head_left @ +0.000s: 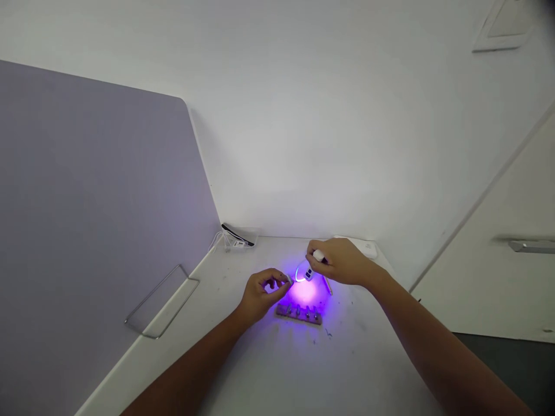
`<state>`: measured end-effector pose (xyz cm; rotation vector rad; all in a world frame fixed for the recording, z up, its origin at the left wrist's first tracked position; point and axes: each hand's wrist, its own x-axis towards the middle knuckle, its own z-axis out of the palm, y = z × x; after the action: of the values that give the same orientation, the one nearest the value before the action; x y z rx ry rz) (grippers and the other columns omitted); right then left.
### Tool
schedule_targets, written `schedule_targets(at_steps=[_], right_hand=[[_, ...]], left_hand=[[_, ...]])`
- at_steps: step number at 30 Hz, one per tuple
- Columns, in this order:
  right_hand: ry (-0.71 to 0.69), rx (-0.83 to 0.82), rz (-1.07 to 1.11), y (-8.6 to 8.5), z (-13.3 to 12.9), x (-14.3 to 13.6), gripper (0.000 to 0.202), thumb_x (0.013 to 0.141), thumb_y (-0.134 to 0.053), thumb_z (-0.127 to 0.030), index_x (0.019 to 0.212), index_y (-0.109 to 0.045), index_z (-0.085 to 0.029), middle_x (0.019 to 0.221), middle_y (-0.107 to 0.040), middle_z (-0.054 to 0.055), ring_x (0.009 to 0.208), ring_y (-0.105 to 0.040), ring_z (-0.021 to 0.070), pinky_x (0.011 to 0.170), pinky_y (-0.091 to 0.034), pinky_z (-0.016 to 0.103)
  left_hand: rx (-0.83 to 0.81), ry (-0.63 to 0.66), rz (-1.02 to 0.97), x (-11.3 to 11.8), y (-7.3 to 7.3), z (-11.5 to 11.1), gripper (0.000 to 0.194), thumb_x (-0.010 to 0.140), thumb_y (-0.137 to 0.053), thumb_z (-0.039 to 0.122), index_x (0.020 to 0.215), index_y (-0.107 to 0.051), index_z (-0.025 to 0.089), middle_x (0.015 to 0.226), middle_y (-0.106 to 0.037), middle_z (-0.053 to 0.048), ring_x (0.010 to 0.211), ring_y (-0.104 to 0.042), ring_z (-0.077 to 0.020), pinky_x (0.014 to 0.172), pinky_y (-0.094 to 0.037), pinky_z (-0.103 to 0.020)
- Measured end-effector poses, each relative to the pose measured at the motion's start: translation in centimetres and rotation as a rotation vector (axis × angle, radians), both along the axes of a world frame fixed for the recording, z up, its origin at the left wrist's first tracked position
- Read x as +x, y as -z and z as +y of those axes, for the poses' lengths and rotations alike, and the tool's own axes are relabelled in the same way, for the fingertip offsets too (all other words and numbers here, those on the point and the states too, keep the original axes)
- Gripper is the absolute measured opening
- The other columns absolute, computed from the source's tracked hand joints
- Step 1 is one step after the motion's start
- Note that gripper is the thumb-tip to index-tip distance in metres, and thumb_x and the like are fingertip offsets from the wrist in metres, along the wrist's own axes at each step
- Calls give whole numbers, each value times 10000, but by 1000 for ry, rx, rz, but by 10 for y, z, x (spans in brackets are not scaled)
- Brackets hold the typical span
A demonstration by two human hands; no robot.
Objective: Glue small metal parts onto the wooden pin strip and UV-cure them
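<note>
Between the thumb and index finger of my left hand (263, 293) is a small pale piece, too small to make out. My right hand (340, 261) grips a white handheld lamp (309, 273) with dark buttons, whose lit end shines purple light down onto the white table (277, 370). The lamp is close to the right of my left fingertips. Just below the glow lies a narrow strip (299, 314) with several small upright pieces on it. A thin stick (327, 285) lies under my right hand.
A clear tray (255, 232) with a black item stands at the back left. Behind my right hand is a white box (370, 248). A metal wire frame (176, 310) sits at the left edge beside a grey panel (99, 202). Small scraps (328, 333) lie near the strip.
</note>
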<state>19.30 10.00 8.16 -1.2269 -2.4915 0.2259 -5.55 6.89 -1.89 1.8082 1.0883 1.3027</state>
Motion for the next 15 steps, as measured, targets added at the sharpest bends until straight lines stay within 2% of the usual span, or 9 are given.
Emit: schedule_targets(at_steps=[8,15], right_hand=[[-24,-166,-14,33,23,2,288,1037,-485,-460,1093,-661,-240,802,-746,31,769,-662,207,641,-367,274],[-84,-339,41,42,23,-2,259,1013,-538,-467,1061,-673,-252,741,-732,-15,563,-606,139,523,-377,240]], left_hand=[[-30,-80,-4,-2,2,4,141,821,-784,309,815,-743,174,850,-778,-67,690,-603,-157,634,-454,-271],[-6,-86,26,-5,8,7,118,848,-759,300,838,-739,184,847,-759,-48,712,-610,-156,653,-459,-268]])
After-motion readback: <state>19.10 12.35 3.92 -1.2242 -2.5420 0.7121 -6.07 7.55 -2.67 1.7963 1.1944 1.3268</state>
